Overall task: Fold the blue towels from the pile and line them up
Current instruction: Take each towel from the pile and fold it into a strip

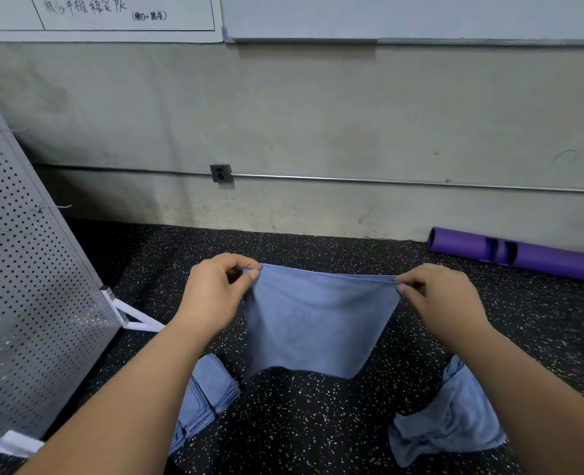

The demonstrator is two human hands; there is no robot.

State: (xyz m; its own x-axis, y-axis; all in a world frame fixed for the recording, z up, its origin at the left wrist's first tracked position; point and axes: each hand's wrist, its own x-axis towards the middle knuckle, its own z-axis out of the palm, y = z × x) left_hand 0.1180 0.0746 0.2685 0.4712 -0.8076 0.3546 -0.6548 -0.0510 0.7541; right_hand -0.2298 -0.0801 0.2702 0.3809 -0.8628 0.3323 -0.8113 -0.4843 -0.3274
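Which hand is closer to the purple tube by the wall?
Right. The right hand pinches a corner of the towel near the purple tube; the left hand pinches the opposite corner, on the towel's far side from it.

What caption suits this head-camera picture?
Left hand and right hand pinch a hanging blue cloth towel over speckled black floor.

Two bare forearms (139,382), bare left hand (213,293) and right hand (446,298), short-nailed fingers (253,274).
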